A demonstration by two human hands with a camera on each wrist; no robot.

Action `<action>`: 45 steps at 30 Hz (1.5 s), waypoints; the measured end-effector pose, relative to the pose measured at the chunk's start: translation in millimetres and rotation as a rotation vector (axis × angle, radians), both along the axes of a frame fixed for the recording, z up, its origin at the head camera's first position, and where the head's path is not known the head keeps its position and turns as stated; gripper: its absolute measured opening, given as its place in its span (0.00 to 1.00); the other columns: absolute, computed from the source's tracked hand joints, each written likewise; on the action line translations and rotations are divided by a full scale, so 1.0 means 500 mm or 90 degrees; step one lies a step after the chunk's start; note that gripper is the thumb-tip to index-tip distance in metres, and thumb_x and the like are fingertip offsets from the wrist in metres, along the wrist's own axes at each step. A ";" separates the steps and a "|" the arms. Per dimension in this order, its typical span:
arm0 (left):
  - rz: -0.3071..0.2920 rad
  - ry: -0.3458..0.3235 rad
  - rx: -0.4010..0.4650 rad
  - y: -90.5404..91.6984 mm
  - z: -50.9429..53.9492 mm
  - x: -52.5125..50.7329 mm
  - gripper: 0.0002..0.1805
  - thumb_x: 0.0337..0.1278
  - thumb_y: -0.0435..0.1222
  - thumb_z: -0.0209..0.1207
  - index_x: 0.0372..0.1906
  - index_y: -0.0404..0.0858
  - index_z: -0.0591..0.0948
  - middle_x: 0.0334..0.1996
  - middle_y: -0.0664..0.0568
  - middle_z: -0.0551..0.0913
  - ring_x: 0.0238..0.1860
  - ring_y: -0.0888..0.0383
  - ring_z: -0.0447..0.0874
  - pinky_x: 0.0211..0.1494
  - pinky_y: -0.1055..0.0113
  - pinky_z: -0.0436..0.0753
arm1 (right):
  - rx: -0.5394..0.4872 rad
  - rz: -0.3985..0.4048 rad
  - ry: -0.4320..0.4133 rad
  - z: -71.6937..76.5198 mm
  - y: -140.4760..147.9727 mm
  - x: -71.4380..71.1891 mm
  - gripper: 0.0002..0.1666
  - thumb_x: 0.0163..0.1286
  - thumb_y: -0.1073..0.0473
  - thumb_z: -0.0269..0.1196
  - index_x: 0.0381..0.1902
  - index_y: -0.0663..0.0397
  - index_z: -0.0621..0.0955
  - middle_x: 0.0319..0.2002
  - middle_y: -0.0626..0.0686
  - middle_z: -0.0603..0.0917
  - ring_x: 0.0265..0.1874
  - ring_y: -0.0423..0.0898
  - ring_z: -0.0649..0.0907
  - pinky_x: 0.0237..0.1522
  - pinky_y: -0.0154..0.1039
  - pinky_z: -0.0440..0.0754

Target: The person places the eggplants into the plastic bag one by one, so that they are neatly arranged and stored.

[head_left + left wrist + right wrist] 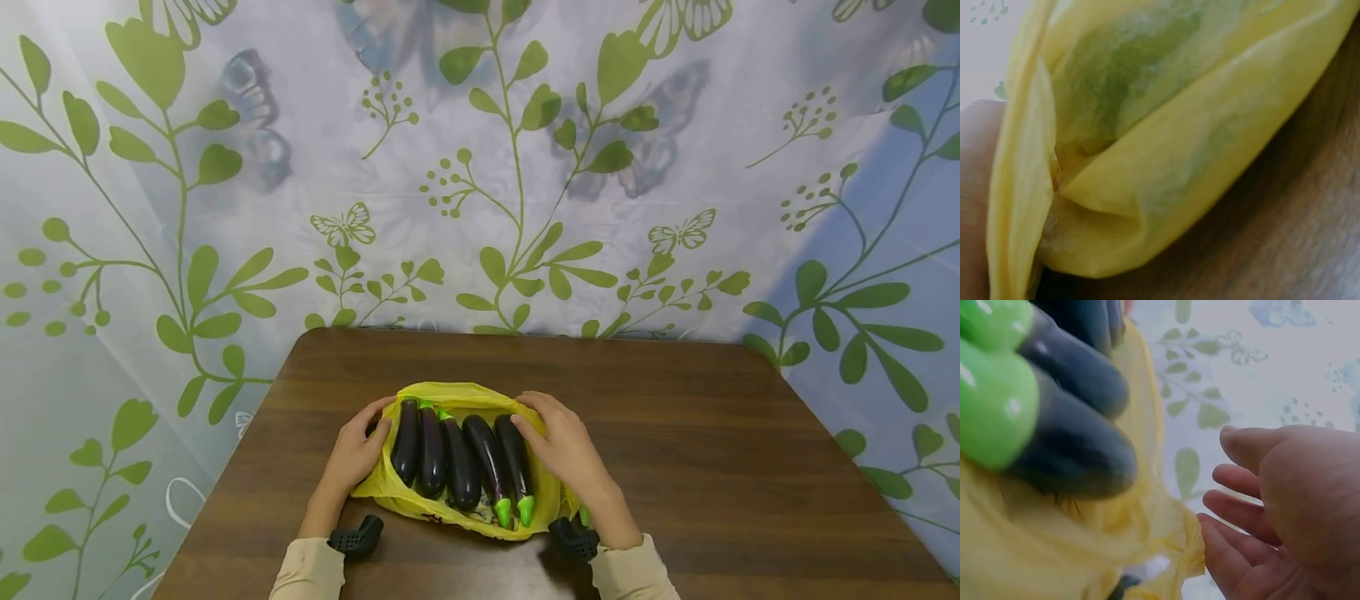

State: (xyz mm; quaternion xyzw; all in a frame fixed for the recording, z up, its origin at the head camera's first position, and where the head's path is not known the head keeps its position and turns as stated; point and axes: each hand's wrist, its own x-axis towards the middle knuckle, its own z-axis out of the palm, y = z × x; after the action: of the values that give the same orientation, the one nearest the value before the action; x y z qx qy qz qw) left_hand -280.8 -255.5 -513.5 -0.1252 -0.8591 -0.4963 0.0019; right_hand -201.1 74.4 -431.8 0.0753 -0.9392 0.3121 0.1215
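Note:
A yellow plastic bag (420,500) lies on the table with its mouth spread wide. Inside it several dark purple eggplants (462,467) lie side by side, some with bright green caps toward me and others with theirs away. My left hand (360,442) holds the bag's left rim, fingers and thumb bent at the edge; in the left wrist view the yellow plastic hides most of that hand. On the opposite side, my right hand (562,442) rests along the right rim with loose, extended fingers. The right wrist view shows its fingertips (1216,550) touching the crumpled plastic.
The bag sits on a brown wooden table (697,467), near its front. Behind it hangs a pale curtain (480,208) with green leaves and butterflies. Black wrist mounts (356,537) sit on both wrists. A white cable (176,500) loops at the left.

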 end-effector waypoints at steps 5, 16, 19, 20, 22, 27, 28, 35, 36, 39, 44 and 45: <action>0.002 0.003 -0.002 -0.001 -0.001 0.000 0.22 0.77 0.36 0.55 0.71 0.47 0.76 0.66 0.43 0.79 0.65 0.44 0.79 0.66 0.43 0.77 | -0.014 -0.031 -0.016 0.005 0.035 -0.001 0.22 0.77 0.55 0.63 0.64 0.55 0.81 0.65 0.57 0.81 0.57 0.58 0.84 0.56 0.59 0.82; 0.002 0.007 -0.005 0.000 0.000 0.000 0.22 0.77 0.36 0.55 0.71 0.47 0.76 0.65 0.43 0.80 0.64 0.44 0.79 0.66 0.43 0.77 | 0.028 -0.089 -0.126 -0.011 0.105 -0.004 0.27 0.77 0.57 0.62 0.69 0.61 0.76 0.68 0.66 0.76 0.64 0.66 0.78 0.62 0.66 0.75; 0.003 0.002 -0.007 0.000 0.000 0.000 0.22 0.77 0.37 0.54 0.71 0.47 0.76 0.66 0.43 0.80 0.64 0.44 0.79 0.66 0.43 0.77 | 0.041 -0.096 -0.171 -0.016 0.110 -0.003 0.28 0.77 0.57 0.62 0.70 0.62 0.75 0.67 0.68 0.76 0.65 0.68 0.76 0.62 0.68 0.73; 0.002 0.001 -0.008 0.000 0.000 0.000 0.22 0.77 0.37 0.54 0.71 0.47 0.76 0.66 0.43 0.79 0.64 0.44 0.79 0.66 0.43 0.77 | 0.042 -0.098 -0.186 -0.017 0.111 -0.002 0.28 0.76 0.56 0.63 0.70 0.62 0.75 0.67 0.67 0.77 0.65 0.68 0.76 0.62 0.69 0.73; 0.002 0.000 -0.008 0.000 0.000 -0.001 0.22 0.77 0.37 0.54 0.71 0.48 0.76 0.66 0.43 0.79 0.64 0.44 0.79 0.66 0.43 0.77 | 0.046 -0.098 -0.210 -0.018 0.110 -0.002 0.28 0.76 0.57 0.62 0.69 0.62 0.75 0.65 0.67 0.78 0.63 0.68 0.78 0.61 0.69 0.74; 0.002 0.004 -0.009 0.000 0.000 0.000 0.22 0.78 0.37 0.54 0.71 0.48 0.76 0.66 0.43 0.80 0.63 0.44 0.79 0.66 0.43 0.77 | 0.052 -0.095 -0.233 -0.021 0.111 0.001 0.28 0.75 0.57 0.62 0.69 0.60 0.76 0.63 0.66 0.80 0.59 0.68 0.81 0.58 0.66 0.78; 0.002 0.005 -0.008 0.000 0.000 0.000 0.22 0.78 0.37 0.54 0.71 0.48 0.76 0.66 0.43 0.80 0.63 0.44 0.79 0.66 0.43 0.77 | 0.055 -0.097 -0.232 -0.022 0.113 0.002 0.27 0.75 0.57 0.62 0.69 0.59 0.76 0.63 0.66 0.81 0.59 0.67 0.81 0.57 0.65 0.79; 0.006 0.008 -0.013 0.000 -0.001 0.001 0.22 0.78 0.38 0.54 0.71 0.49 0.76 0.65 0.44 0.81 0.62 0.45 0.80 0.65 0.44 0.78 | 0.045 -0.109 -0.190 -0.007 0.125 0.006 0.30 0.76 0.53 0.63 0.70 0.60 0.76 0.64 0.67 0.80 0.57 0.68 0.82 0.56 0.67 0.78; 0.006 0.009 -0.011 0.000 -0.001 0.001 0.22 0.78 0.38 0.54 0.71 0.48 0.76 0.64 0.44 0.81 0.62 0.45 0.81 0.64 0.44 0.78 | 0.041 -0.113 -0.181 -0.003 0.127 0.006 0.31 0.76 0.52 0.63 0.71 0.59 0.75 0.64 0.67 0.80 0.57 0.67 0.82 0.56 0.68 0.78; 0.004 0.013 -0.009 0.000 0.000 0.002 0.22 0.77 0.37 0.54 0.71 0.48 0.76 0.64 0.43 0.81 0.61 0.45 0.81 0.64 0.44 0.78 | 0.026 -0.121 -0.152 0.014 0.130 0.008 0.32 0.77 0.49 0.62 0.72 0.58 0.74 0.65 0.67 0.79 0.56 0.67 0.83 0.55 0.68 0.78; 0.000 0.009 -0.004 0.000 0.000 0.002 0.22 0.77 0.36 0.55 0.71 0.47 0.76 0.64 0.43 0.81 0.62 0.45 0.81 0.64 0.44 0.78 | -0.019 -0.116 -0.103 0.042 0.124 0.015 0.33 0.77 0.47 0.62 0.73 0.55 0.73 0.64 0.66 0.80 0.53 0.64 0.86 0.49 0.60 0.84; 0.000 0.007 -0.004 0.000 0.000 0.002 0.22 0.78 0.36 0.54 0.71 0.47 0.76 0.64 0.43 0.81 0.62 0.45 0.80 0.64 0.44 0.78 | -0.027 -0.112 -0.095 0.047 0.121 0.016 0.33 0.77 0.46 0.62 0.73 0.55 0.73 0.64 0.66 0.80 0.53 0.63 0.86 0.48 0.58 0.85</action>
State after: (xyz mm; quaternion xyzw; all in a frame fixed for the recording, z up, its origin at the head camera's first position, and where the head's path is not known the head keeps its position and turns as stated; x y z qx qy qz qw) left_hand -280.0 -255.6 -513.5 -0.1281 -0.8606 -0.4928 0.0062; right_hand -193.1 135.1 -408.3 -0.0337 -0.9418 0.3248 0.0796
